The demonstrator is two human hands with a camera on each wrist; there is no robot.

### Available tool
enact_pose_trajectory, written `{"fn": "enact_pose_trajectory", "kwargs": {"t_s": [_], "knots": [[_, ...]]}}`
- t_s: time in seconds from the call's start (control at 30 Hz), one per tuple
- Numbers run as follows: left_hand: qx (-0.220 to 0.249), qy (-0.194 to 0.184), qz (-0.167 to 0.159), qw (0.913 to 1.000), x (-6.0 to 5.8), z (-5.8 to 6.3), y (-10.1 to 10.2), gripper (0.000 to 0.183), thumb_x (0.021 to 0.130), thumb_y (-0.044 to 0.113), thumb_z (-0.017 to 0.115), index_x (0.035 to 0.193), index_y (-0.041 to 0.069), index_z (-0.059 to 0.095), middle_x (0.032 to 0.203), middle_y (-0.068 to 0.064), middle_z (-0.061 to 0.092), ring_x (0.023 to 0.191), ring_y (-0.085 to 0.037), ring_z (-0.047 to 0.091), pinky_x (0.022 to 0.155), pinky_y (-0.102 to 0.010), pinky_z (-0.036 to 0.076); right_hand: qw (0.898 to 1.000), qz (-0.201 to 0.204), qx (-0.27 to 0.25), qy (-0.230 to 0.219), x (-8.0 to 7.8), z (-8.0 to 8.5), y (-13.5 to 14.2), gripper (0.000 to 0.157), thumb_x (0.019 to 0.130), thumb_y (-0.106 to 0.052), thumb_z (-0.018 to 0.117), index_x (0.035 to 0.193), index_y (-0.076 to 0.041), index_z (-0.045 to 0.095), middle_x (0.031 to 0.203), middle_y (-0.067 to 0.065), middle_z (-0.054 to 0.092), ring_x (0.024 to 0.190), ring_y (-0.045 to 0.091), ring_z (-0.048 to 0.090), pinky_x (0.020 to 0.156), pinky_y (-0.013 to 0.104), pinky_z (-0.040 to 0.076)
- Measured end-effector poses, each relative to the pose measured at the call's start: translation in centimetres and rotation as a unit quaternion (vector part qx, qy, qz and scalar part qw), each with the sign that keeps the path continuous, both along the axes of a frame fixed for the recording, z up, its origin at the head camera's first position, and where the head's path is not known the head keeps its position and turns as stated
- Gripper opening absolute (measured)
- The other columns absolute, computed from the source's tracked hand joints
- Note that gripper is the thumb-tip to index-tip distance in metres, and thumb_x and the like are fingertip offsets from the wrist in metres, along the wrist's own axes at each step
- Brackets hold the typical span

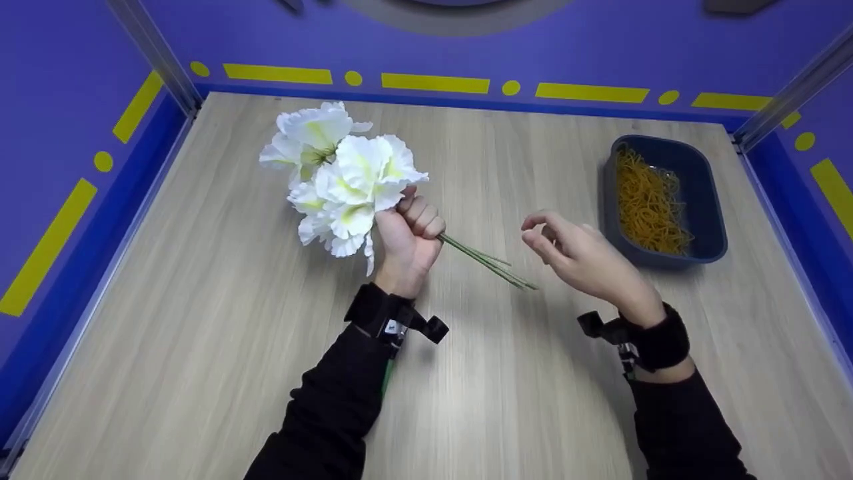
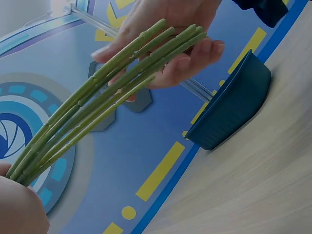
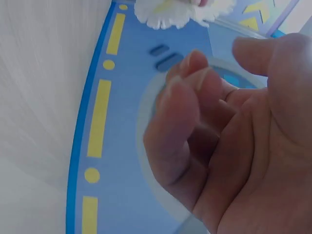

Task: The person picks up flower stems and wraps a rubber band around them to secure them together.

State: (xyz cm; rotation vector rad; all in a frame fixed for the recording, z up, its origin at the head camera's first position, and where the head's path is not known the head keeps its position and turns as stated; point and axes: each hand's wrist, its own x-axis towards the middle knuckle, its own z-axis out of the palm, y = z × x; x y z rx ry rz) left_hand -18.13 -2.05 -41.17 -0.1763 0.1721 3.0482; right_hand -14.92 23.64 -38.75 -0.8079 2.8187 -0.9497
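Observation:
My left hand (image 1: pixel 411 247) grips a bunch of white ruffled flowers (image 1: pixel 360 177) by their green stems, just below the blooms. The bare stem ends (image 1: pixel 490 263) stick out from the fist toward the right. In the left wrist view several green stems (image 2: pixel 102 92) fan out slightly from the hand. My right hand (image 1: pixel 583 253) hovers between the stem ends and the box, its fingers loosely bent. From the right wrist, the palm and curled fingers (image 3: pixel 178 131) show nothing held. Part of the stems is hidden inside the left fist.
A dark blue plastic box (image 1: pixel 710 243) stands at the right back, with a heap of yellow rubber bands (image 1: pixel 650 210) inside. The light wooden table (image 1: pixel 220 320) is bordered by blue panels (image 1: pixel 453 40) with yellow marks at the back and sides.

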Motion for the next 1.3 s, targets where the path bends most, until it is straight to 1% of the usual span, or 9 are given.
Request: {"fn": "enact_pose_trajectory", "kwargs": {"t_s": [0.1,0.2,0.33,0.57,0.7,0.83,1.13,1.27,1.3], "knots": [[0.014,0.005,-0.002,0.9999,0.0,-0.1,0.0,0.041,0.096,0.018,0.037,0.055,0.016,0.035,0.046,0.01,0.023,0.045,-0.002,0.01,0.042,-0.016,0.008,0.999,-0.032,0.007,0.032,-0.5,0.4,1.6,0.034,0.107,-0.036,0.047,0.126,-0.01,0.059,0.077,-0.002,0.058,0.058,0.013,0.051,0.053,0.029,0.042],[0.019,0.004,0.0,0.9998,0.0,0.0,0.0,0.041,0.096,0.018,0.037,0.056,0.017,0.035,0.046,0.01,0.023,0.045,-0.002,0.01,0.042,-0.016,0.007,0.996,-0.073,0.008,0.051,-0.9,0.7,3.4,0.036,0.106,-0.036,0.05,0.128,-0.009,0.058,0.077,0.001,0.058,0.058,0.014,0.051,0.053,0.027,0.041],[0.012,-0.001,0.0,0.9999,0.0,0.1,0.0,0.044,0.099,0.02,0.034,0.056,0.017,0.035,0.045,0.01,0.025,0.044,-0.002,0.011,0.042,-0.016,0.008,0.991,-0.121,0.002,0.053,-1.2,1.2,5.5,0.038,0.105,-0.037,0.051,0.13,-0.009,0.058,0.077,0.003,0.057,0.06,0.018,0.049,0.055,0.027,0.037],[0.012,0.0,-0.001,0.9999,0.0,0.2,0.0,0.045,0.101,0.02,0.033,0.056,0.017,0.034,0.045,0.01,0.026,0.044,-0.002,0.012,0.042,-0.017,0.008,0.983,-0.176,0.013,0.052,-1.2,1.7,7.9,0.041,0.104,-0.041,0.052,0.129,-0.009,0.059,0.083,0.006,0.06,0.063,0.02,0.049,0.055,0.027,0.034],[0.013,0.0,-0.002,0.9999,-0.1,0.1,0.0,0.044,0.101,0.019,0.033,0.056,0.018,0.032,0.045,0.01,0.025,0.044,-0.002,0.011,0.042,-0.017,0.008,0.98,-0.193,0.022,0.05,-1.3,1.4,9.1,0.041,0.104,-0.041,0.053,0.129,-0.009,0.059,0.085,0.007,0.061,0.062,0.018,0.05,0.054,0.027,0.035],[0.017,0.0,-0.003,0.9998,0.0,0.1,0.0,0.044,0.1,0.019,0.034,0.056,0.018,0.032,0.045,0.01,0.024,0.045,-0.003,0.01,0.041,-0.017,0.008,0.978,-0.202,0.037,0.043,-1.6,0.9,10.2,0.043,0.104,-0.041,0.053,0.13,-0.007,0.059,0.082,0.007,0.058,0.058,0.019,0.048,0.052,0.029,0.034],[0.027,0.008,-0.004,0.9996,-0.1,-0.1,0.0,0.04,0.094,0.018,0.039,0.055,0.016,0.035,0.047,0.01,0.021,0.045,-0.002,0.01,0.042,-0.016,0.008,0.974,-0.209,0.079,-0.025,-2.8,-1.0,12.8,0.05,0.105,-0.046,0.046,0.134,-0.006,0.055,0.073,0.009,0.051,0.056,0.025,0.046,0.049,0.036,0.032],[0.026,0.011,-0.003,0.9996,-0.1,-0.1,0.0,0.039,0.093,0.018,0.039,0.054,0.016,0.036,0.048,0.01,0.02,0.045,-0.003,0.01,0.043,-0.016,0.008,0.969,-0.219,0.106,-0.034,-3.4,-1.9,13.5,0.044,0.106,-0.038,0.05,0.133,-0.004,0.057,0.069,0.011,0.052,0.055,0.027,0.047,0.05,0.038,0.033],[0.025,0.012,-0.002,0.9996,-0.1,-0.1,0.0,0.039,0.093,0.018,0.039,0.054,0.016,0.036,0.048,0.01,0.02,0.045,-0.003,0.01,0.043,-0.016,0.008,0.969,-0.22,0.111,-0.033,-3.6,-2.1,13.7,0.041,0.106,-0.034,0.051,0.132,-0.003,0.057,0.072,0.013,0.056,0.058,0.029,0.051,0.051,0.04,0.036]]}}
